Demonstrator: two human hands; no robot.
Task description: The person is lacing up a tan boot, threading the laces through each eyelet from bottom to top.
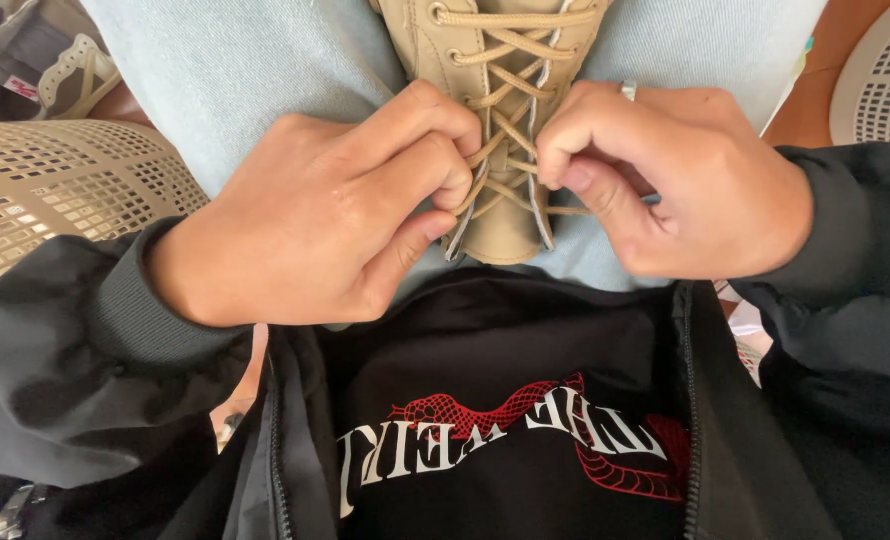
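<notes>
Nearest the camera, a black shirt (505, 440) with a red snake and white lettering, framed by an open black jacket (755, 460). Just beyond, black sleeves ending in ribbed cuffs at both wrists.

Left hand (325, 215) curled closed, thumb and forefinger pinched on the tan laces (505, 150) at the left side of the lacing. Right hand (665, 185) likewise closed, thumb and forefinger pinching the laces from the right side; a silver ring (628, 89) on one finger. Knuckles of the two hands close together, apart only by the width of the lacing.

Between the hands, a tan lace-up boot (495, 120) resting on a lap in light blue jeans (235, 70), its open top toward the body and the rest running up out of the top edge. Laces crossed in a zigzag through the eyelets.

Further out, at the left edge, a beige perforated plastic basket (50, 190). At the top left corner, a grey and cream sneaker (40, 55). At the top right corner, another pale perforated plastic piece (885, 80) on a reddish-brown floor (815, 100).
</notes>
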